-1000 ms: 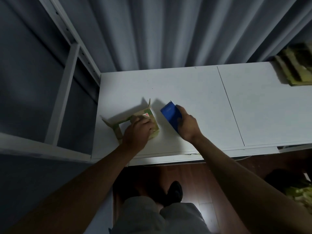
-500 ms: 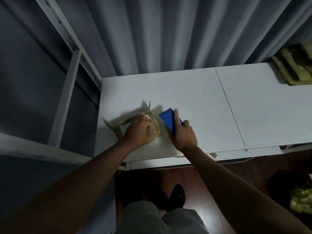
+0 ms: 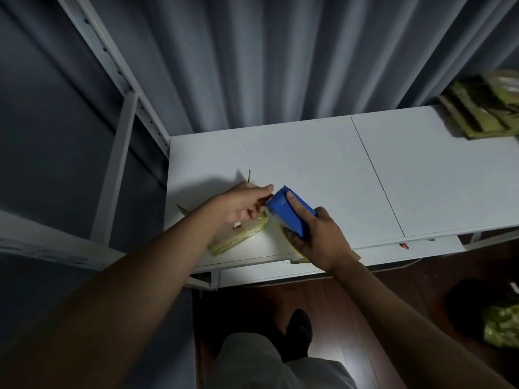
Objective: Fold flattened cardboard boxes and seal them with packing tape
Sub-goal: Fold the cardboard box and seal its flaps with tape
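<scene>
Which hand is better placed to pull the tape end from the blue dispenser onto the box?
Left. The left hand reaches with its fingers at the toothed front of the blue dispenser, above the box. The right hand is occupied gripping the dispenser.

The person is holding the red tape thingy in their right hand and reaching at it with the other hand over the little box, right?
Almost. The tape dispenser is blue, not red, as the head view shows. The rest holds: the right hand grips it, and the left hand reaches toward its front end over the small cardboard box on the white table.
</scene>
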